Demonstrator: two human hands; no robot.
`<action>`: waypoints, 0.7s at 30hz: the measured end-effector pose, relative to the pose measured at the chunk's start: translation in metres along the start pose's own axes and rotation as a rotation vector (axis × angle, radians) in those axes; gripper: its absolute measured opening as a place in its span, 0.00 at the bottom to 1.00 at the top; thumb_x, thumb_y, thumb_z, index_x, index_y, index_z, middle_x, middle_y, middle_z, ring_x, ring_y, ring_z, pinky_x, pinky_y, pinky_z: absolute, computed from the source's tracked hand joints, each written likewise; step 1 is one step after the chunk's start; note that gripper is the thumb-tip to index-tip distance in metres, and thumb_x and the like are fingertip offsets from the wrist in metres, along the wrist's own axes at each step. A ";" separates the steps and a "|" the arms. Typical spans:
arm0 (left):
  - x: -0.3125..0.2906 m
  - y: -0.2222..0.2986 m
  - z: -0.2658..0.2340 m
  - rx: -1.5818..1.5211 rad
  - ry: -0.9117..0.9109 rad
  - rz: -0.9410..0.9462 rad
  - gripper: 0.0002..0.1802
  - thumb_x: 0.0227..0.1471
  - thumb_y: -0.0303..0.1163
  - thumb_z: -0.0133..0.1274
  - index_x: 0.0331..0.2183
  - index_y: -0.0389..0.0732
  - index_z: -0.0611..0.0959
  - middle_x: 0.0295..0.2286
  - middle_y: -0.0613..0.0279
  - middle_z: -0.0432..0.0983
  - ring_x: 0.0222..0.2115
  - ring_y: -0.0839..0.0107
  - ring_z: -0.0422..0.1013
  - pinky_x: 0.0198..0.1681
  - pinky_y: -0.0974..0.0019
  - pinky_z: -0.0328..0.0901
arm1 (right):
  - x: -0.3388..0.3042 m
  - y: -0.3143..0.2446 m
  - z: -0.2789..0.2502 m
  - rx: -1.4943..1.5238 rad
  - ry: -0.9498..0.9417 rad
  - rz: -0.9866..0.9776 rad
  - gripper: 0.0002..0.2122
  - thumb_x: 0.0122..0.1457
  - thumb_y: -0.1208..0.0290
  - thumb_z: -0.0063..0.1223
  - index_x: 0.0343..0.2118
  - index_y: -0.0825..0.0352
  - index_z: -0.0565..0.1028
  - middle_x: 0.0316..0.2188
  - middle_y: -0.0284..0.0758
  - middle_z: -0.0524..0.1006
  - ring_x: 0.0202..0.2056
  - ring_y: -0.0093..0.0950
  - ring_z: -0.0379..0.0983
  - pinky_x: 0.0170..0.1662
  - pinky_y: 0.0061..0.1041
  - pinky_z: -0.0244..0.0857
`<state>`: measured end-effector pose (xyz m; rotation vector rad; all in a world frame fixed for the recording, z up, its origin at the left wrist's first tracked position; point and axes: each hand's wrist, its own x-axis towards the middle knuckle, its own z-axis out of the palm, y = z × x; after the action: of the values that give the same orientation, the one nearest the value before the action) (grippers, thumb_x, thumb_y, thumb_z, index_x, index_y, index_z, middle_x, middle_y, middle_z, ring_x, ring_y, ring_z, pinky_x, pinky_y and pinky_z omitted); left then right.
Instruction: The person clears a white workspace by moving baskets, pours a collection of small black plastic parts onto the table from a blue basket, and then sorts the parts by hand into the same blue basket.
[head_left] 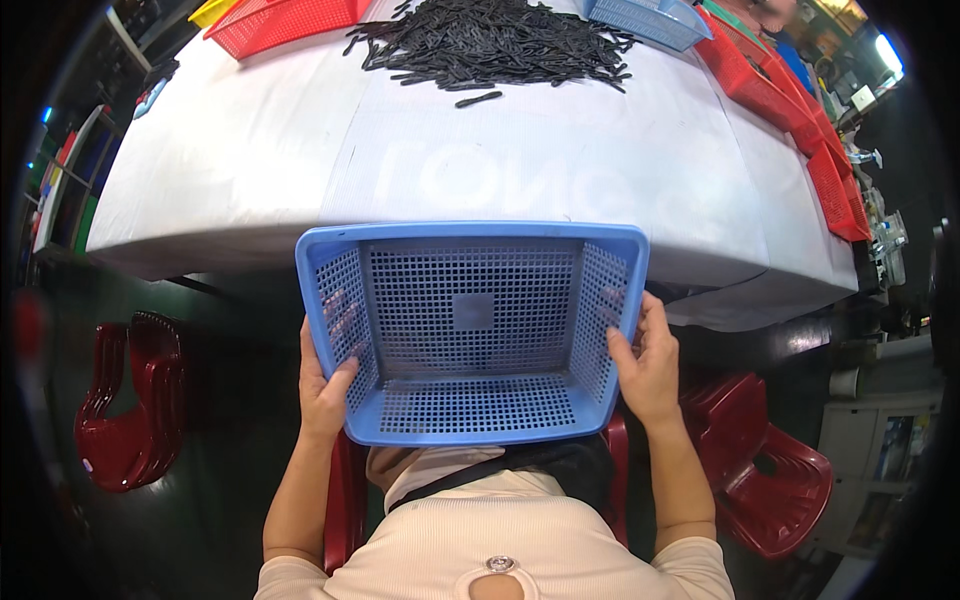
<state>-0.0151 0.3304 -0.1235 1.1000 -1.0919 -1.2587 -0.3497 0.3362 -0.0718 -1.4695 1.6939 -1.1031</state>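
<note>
A blue plastic basket (pixel 475 432) with meshed walls and base is held over my lap at the table's front edge, its open top facing me. Nothing lies inside it. My left hand (pixel 327 388) grips its left side, thumb on the rim and fingers behind the mesh. On the opposite side my right hand (pixel 647 362) holds the rim the same way, with the thumb in front. Farther off, a heap of small black elongated pieces (pixel 490 45) lies on the white-covered table (pixel 300 150). One piece (pixel 478 99) sits apart, just in front of the heap.
Red baskets (pixel 750 85) line the table's right edge. Another red basket (pixel 285 25) stands at the far left, and a light blue basket (pixel 650 20) is behind the heap's right side. Dark red plastic chairs (pixel 130 420) stand at left, with another chair (pixel 770 480) at right.
</note>
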 end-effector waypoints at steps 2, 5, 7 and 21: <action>-0.008 -0.004 0.003 0.031 0.006 -0.067 0.41 0.41 0.14 0.38 0.60 0.40 0.53 0.56 0.52 0.56 0.57 0.60 0.55 0.59 0.59 0.52 | -0.001 0.003 -0.003 -0.070 -0.055 0.013 0.18 0.52 0.80 0.48 0.48 0.73 0.64 0.32 0.45 0.77 0.31 0.32 0.77 0.36 0.25 0.69; -0.021 -0.021 -0.001 0.068 0.001 -0.235 0.44 0.36 0.16 0.39 0.60 0.40 0.54 0.55 0.52 0.57 0.57 0.61 0.55 0.59 0.59 0.51 | -0.003 0.024 0.003 -0.046 -0.149 0.035 0.19 0.52 0.78 0.47 0.48 0.74 0.64 0.33 0.49 0.77 0.35 0.41 0.76 0.40 0.33 0.67; -0.016 -0.030 0.000 0.085 -0.001 -0.308 0.43 0.36 0.16 0.39 0.59 0.40 0.56 0.55 0.52 0.57 0.57 0.61 0.56 0.59 0.60 0.51 | 0.008 0.041 0.008 -0.089 -0.207 0.117 0.18 0.51 0.78 0.48 0.47 0.74 0.65 0.34 0.50 0.77 0.37 0.41 0.76 0.42 0.33 0.66; 0.082 0.020 0.017 0.913 0.063 0.671 0.24 0.44 0.16 0.49 0.47 0.32 0.72 0.46 0.48 0.68 0.50 0.52 0.63 0.54 0.57 0.58 | 0.106 -0.012 -0.012 -0.569 -0.148 -0.231 0.14 0.54 0.62 0.53 0.37 0.68 0.76 0.29 0.43 0.78 0.33 0.39 0.76 0.37 0.33 0.67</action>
<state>-0.0275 0.2486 -0.1003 1.2290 -1.8581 -0.1543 -0.3733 0.2342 -0.0488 -2.0829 1.8520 -0.6154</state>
